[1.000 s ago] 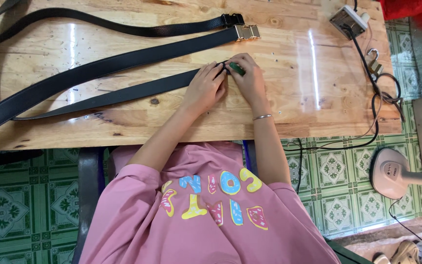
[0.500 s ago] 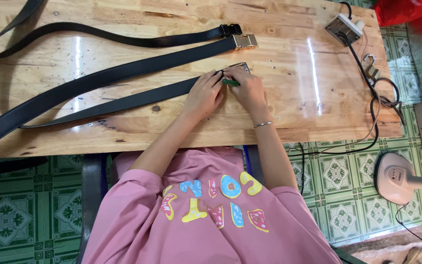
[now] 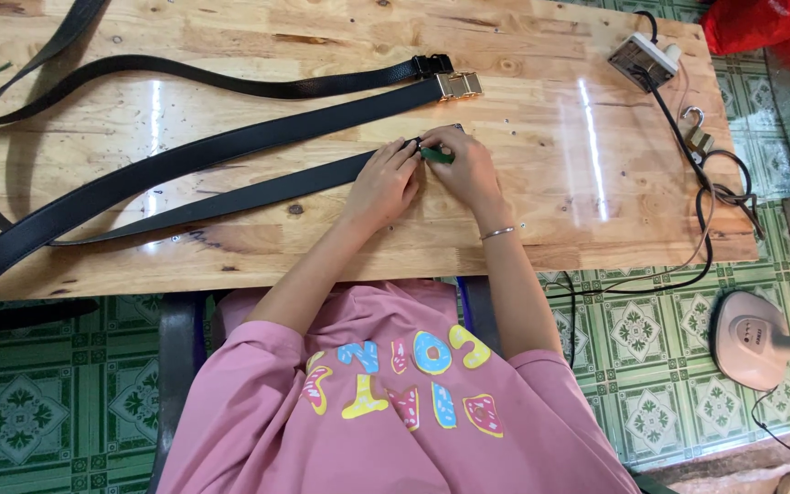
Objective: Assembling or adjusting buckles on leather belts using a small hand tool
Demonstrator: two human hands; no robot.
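Both my hands meet at the right end of a black belt strap (image 3: 230, 197) that lies slanted across the wooden table (image 3: 541, 210). My left hand (image 3: 381, 187) rests on the strap, its fingertips pinching the strap's end. My right hand (image 3: 466, 169) grips a small green tool (image 3: 437, 156) whose tip is against that same end. Just beyond my hands lies a second black belt with a gold buckle (image 3: 460, 85). A third belt with a black buckle (image 3: 432, 64) curves along the far side.
A white power socket block (image 3: 643, 57) sits at the far right corner, its dark cable (image 3: 708, 210) running down over the edge. A metal padlock (image 3: 695, 130) lies near the cable. A red bag (image 3: 761, 23) and a pink fan base (image 3: 753, 338) stand on the green tiled floor.
The view has shifted a little, so the table and belts sit lower in the picture. My hands stay together at the strap's end with only small finger movements.
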